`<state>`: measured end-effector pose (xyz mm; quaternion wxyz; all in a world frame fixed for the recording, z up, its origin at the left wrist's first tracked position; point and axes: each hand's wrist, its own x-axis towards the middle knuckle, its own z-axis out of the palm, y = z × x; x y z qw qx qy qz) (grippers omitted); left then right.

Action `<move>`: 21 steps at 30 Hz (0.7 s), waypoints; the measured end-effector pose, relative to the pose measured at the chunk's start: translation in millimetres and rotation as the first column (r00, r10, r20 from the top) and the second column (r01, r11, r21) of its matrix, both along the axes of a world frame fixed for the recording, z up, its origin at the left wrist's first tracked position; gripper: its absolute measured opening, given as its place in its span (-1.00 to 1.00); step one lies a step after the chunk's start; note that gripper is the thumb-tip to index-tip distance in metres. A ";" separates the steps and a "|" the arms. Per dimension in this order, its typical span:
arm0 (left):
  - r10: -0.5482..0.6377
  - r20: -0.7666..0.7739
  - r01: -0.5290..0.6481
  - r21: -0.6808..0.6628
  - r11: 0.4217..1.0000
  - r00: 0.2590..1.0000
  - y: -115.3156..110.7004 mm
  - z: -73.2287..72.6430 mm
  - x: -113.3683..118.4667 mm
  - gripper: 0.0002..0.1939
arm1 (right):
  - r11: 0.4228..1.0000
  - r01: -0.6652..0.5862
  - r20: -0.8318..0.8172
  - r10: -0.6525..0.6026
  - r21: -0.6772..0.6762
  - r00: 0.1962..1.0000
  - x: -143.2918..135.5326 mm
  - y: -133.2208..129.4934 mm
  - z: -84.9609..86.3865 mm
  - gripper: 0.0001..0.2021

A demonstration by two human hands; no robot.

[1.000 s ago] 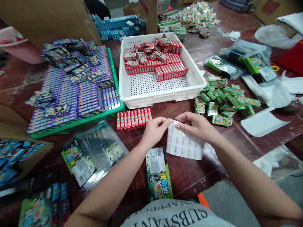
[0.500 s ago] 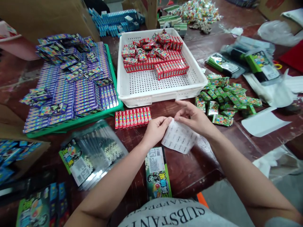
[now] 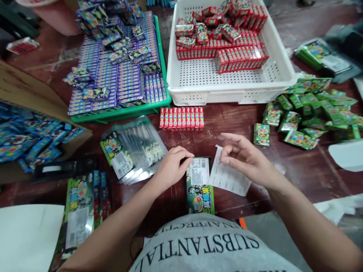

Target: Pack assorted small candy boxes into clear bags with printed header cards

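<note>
My left hand [image 3: 175,166] is closed, thumb and forefinger meeting near the top edge of a green-and-black printed package [image 3: 198,189]; what they hold, if anything, is too small to make out. To its right, my right hand [image 3: 244,156] has its fingers curled over a white printed sticker sheet [image 3: 231,177], and its fingertips are partly hidden. The sheet lies on the table beside the package. Beyond my hands stands a short row of small red boxes [image 3: 181,119]. Clear plastic packs [image 3: 138,151] are fanned out left of my left hand.
A white basket [image 3: 227,92] of red boxes and a green tray [image 3: 164,75] of purple boxes stand at the back. Small green boxes [image 3: 312,109] are heaped at right. A cardboard box [image 3: 36,90] of blue packets and more packages [image 3: 81,211] are at left.
The sticker sheet was between both hands; now it is lower, under my right hand. My left hand has parted from it and moved over the package. The view has tilted down and shifted left.
</note>
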<state>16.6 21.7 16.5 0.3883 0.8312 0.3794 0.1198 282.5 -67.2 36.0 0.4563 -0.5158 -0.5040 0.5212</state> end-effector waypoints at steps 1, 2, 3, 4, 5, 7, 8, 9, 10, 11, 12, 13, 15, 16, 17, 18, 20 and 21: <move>0.013 0.036 -0.012 -0.025 1.000 0.999 -0.4 2.5 -2.9 -0.84 | 1.000 0.018 0.011 -0.018 0.009 1.000 -5.0 1.5 -6.4 -0.46; 0.021 0.071 -0.017 -0.053 0.998 0.997 -0.9 5.7 -4.9 -0.85 | 0.998 0.065 0.031 -0.065 0.026 0.997 -8.6 3.7 -11.4 -0.47; 0.026 0.099 -0.018 -0.080 0.997 0.995 -1.6 9.2 -6.3 -0.85 | 0.992 0.118 0.051 -0.120 0.046 0.991 -11.2 6.3 -14.2 -0.47; 0.030 0.118 -0.018 -0.103 0.995 0.993 -2.4 12.8 -7.2 -0.85 | 0.987 0.150 0.068 -0.154 0.058 0.986 -13.6 8.8 -14.1 -0.47; 0.033 0.128 -0.018 -0.119 0.993 0.991 -3.5 16.0 -7.9 -0.85 | 0.988 0.141 0.079 -0.145 0.057 0.986 -16.3 11.1 -11.2 -0.45; 0.033 0.132 -0.016 -0.130 0.991 0.991 -6.0 21.1 -8.4 -0.85 | 0.999 0.003 0.093 -0.007 0.044 0.996 -24.1 14.8 0.3 -0.41; 0.034 0.132 -0.017 -0.126 0.992 0.991 -7.2 22.8 -8.3 -0.85 | 0.995 -0.085 0.106 0.080 0.046 0.991 -29.1 16.5 7.0 -0.40; 0.034 0.134 -0.018 -0.118 0.993 0.990 -8.3 24.1 -8.0 -0.85 | 0.986 -0.160 0.128 0.153 0.049 0.980 -34.4 18.3 12.8 -0.40; 0.033 0.138 -0.017 -0.111 0.994 0.990 -9.3 25.2 -7.6 -0.85 | 0.975 -0.216 0.156 0.206 0.047 0.966 -39.4 20.2 17.1 -0.40; 0.032 0.143 -0.017 -0.105 0.994 0.989 -10.1 26.1 -7.2 -0.85 | 0.967 -0.251 0.189 0.241 0.035 0.952 -43.7 22.2 19.5 -0.39; 0.032 0.150 -0.017 -0.101 0.995 0.988 -10.8 27.0 -6.9 -0.85 | 0.963 -0.270 0.221 0.260 0.015 0.940 -47.1 24.2 20.0 -0.38; 0.031 0.157 -0.015 -0.100 0.995 0.987 -11.4 27.8 -6.8 -0.84 | 0.960 -0.278 0.253 0.271 -0.009 0.929 -49.5 25.8 18.9 -0.37; 0.030 0.168 -0.013 -0.099 0.995 0.985 -12.3 29.2 -7.1 -0.84 | 0.962 -0.270 0.303 0.267 -0.036 0.915 -51.7 27.6 14.3 -0.35; 0.028 0.170 -0.011 -0.099 0.995 0.985 -12.6 29.6 -7.3 -0.83 | 0.966 -0.257 0.324 0.253 -0.030 0.912 -52.0 27.5 11.7 -0.33; 0.027 0.172 -0.010 -0.098 0.995 0.985 -12.8 29.8 -7.6 -0.83 | 0.970 -0.243 0.346 0.232 -0.012 0.909 -52.0 26.7 9.5 -0.31; 0.027 0.175 -0.010 -0.097 0.995 0.984 -13.0 29.7 -7.9 -0.83 | 0.973 -0.231 0.374 0.207 0.018 0.904 -52.0 25.3 7.8 -0.29; 0.026 0.184 -0.009 -0.091 0.996 0.983 -13.1 29.1 -8.4 -0.83 | 0.969 -0.217 0.474 0.135 0.122 0.870 -52.2 20.8 6.0 -0.23; 0.024 0.188 -0.007 -0.089 0.996 0.982 -13.1 29.0 -8.5 -0.83 | 0.956 -0.225 0.545 0.091 0.185 0.833 -52.5 18.0 5.8 -0.22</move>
